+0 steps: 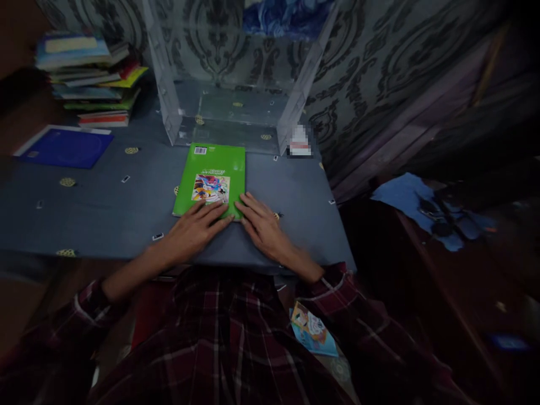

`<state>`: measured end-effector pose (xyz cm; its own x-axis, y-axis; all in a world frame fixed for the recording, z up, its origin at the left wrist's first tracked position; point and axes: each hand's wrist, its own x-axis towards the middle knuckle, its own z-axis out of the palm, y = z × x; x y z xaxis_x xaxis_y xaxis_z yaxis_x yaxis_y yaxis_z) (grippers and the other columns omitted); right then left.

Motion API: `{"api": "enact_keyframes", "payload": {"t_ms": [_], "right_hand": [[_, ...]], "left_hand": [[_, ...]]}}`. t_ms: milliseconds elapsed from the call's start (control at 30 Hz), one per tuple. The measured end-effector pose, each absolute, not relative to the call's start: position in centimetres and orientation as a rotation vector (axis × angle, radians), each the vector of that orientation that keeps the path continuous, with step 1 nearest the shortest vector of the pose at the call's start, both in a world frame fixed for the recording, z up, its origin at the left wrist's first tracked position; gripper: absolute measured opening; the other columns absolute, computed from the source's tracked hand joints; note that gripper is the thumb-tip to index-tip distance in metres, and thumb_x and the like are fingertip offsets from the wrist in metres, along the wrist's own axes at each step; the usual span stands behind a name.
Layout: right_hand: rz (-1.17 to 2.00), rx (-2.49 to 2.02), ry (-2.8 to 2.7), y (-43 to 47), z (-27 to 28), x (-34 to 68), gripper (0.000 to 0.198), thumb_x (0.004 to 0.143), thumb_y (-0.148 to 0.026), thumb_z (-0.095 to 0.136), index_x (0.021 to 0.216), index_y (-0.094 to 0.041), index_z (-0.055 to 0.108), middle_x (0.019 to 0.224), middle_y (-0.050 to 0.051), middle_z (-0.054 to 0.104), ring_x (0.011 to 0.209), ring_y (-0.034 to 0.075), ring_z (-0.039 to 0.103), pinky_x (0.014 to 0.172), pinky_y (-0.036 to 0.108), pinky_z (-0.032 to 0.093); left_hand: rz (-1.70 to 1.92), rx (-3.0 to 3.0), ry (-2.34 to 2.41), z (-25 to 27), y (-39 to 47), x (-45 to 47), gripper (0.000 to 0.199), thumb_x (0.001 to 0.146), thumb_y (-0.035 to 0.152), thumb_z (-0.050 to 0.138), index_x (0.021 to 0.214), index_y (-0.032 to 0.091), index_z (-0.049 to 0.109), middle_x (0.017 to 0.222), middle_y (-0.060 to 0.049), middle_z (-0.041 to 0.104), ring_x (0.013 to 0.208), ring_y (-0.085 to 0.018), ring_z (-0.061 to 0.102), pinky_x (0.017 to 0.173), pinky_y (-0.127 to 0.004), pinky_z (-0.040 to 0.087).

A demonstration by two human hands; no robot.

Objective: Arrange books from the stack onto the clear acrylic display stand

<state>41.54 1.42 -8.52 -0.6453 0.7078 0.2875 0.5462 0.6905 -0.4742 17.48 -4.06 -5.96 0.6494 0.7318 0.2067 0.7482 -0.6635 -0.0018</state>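
Both palms down here: the left hand [198, 228] lies flat, fingers loosely spread over the near edge of the green book [223, 160], and the right hand [264, 228] has its fingertips on the near right corner, fingers extended, pinching nothing. The book lies closed on the blue-grey tablecloth [291, 208], right before the clear plastic rack [171, 121]. Off to the left, there's a blue booklet [67, 147], and behind it a leaning stack of books [93, 76].
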Motion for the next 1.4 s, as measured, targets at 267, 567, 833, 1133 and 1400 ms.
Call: {"api": "enact_keyframes", "payload": {"t_ms": [267, 567, 833, 1133, 1400], "right_hand": [[0.270, -0.822, -2.590, -2.3, -7.7, 38.7, 0.046, 0.103, -0.018, 0.045, 0.148, -0.016, 0.053, 0.153, 0.013, 0.055, 0.151, 0.025, 0.040, 0.125, 0.058, 0.032], [0.360, -0.769, -2.581, -2.6, -8.1, 38.0, 0.047, 0.100, -0.016, 0.049, 0.146, -0.017, 0.055, 0.156, 0.014, 0.051, 0.150, 0.027, 0.041, 0.124, 0.056, 0.038], [0.425, -0.747, -2.571, -2.7, -7.6, 38.2, 0.042, 0.100, -0.014, 0.049, 0.141, -0.017, 0.060, 0.156, 0.016, 0.051, 0.150, 0.028, 0.041, 0.122, 0.060, 0.039], [0.399, -0.864, -2.500, -0.5, -7.7, 39.6, 0.048, 0.098, -0.018, 0.056, 0.146, -0.016, 0.054, 0.155, 0.019, 0.051, 0.150, 0.032, 0.040, 0.119, 0.063, 0.038], [0.395, -0.857, -2.447, -0.2, -8.3, 39.5, 0.055, 0.095, -0.021, 0.061, 0.149, -0.016, 0.050, 0.154, 0.019, 0.052, 0.149, 0.032, 0.042, 0.117, 0.056, 0.047]], "left_hand": [[-0.326, -2.532, -1.560, -6.5, -8.4, 17.7, 0.051, 0.099, 0.011, 0.042, 0.149, 0.009, 0.047, 0.151, -0.017, 0.055, 0.143, -0.030, 0.049, 0.118, -0.057, 0.037], [-0.548, -2.388, -1.765, -7.0, -9.4, 16.6, 0.046, 0.103, 0.018, 0.038, 0.146, 0.017, 0.054, 0.146, -0.017, 0.060, 0.138, -0.032, 0.055, 0.117, -0.065, 0.033], [-0.583, -2.295, -1.932, -7.1, -10.4, 15.4, 0.047, 0.102, 0.020, 0.040, 0.147, 0.018, 0.053, 0.148, -0.016, 0.059, 0.134, -0.035, 0.058, 0.111, -0.062, 0.040], [-0.835, -2.247, -2.024, -8.2, -7.4, 13.3, 0.042, 0.103, 0.040, 0.044, 0.133, 0.017, 0.060, 0.136, -0.019, 0.065, 0.134, -0.036, 0.056, 0.105, -0.059, 0.050], [-1.682, -2.140, -2.530, -5.8, -6.1, 13.2, 0.054, 0.090, 0.059, 0.060, 0.127, 0.019, 0.067, 0.128, -0.013, 0.073, 0.117, -0.031, 0.070, 0.098, -0.047, 0.059]]}}
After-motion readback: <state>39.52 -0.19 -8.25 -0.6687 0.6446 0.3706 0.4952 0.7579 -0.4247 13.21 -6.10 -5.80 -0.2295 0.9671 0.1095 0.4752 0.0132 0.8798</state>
